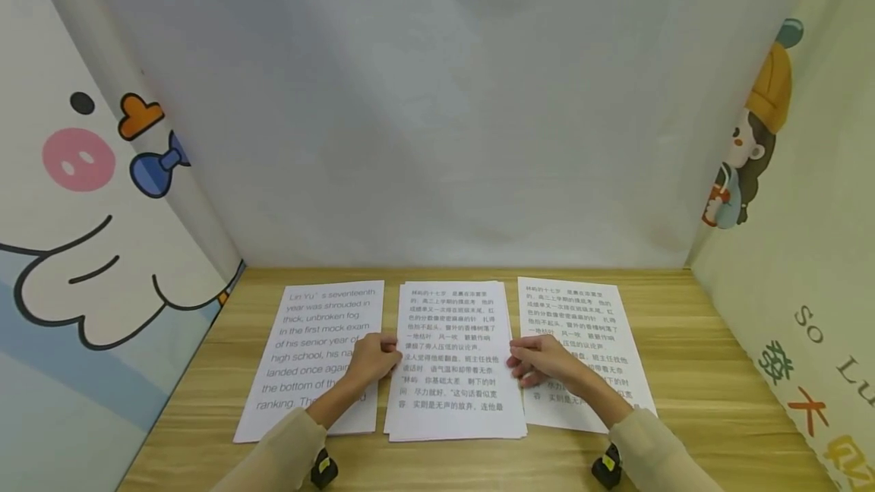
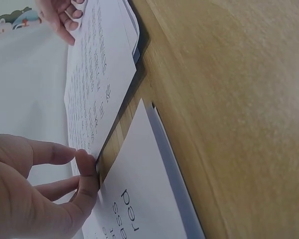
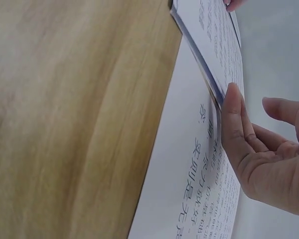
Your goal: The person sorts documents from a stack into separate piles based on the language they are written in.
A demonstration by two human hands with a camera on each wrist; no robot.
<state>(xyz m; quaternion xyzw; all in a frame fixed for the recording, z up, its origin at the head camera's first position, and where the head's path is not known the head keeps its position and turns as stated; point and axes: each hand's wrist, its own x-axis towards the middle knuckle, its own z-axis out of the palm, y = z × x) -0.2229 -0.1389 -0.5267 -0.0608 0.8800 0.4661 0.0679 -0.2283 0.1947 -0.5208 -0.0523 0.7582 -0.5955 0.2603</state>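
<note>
Squaring, prob., white Chinese-printed paper stack (image 1: 451, 382), centre of brown wood-grain table (image 1: 690, 370): L hand (image 1: 372, 361) relaxed, R hand (image 1: 547, 361) straight-fingered, at opp. edges; mostly aligned, jutting sheets left to do; white printed piles (image 1: 311, 348) either side.

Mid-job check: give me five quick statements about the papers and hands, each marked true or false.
1. Three lots of paper lie side by side on the table. True.
2. The middle paper is printed in English. False: it carries Chinese characters.
3. The right hand is at the right edge of the middle paper. True.
4. The left hand is at the far edge of the right paper. False: its fingertips are at the left edge of the middle paper.
5. The left paper is printed in English. True.
</note>
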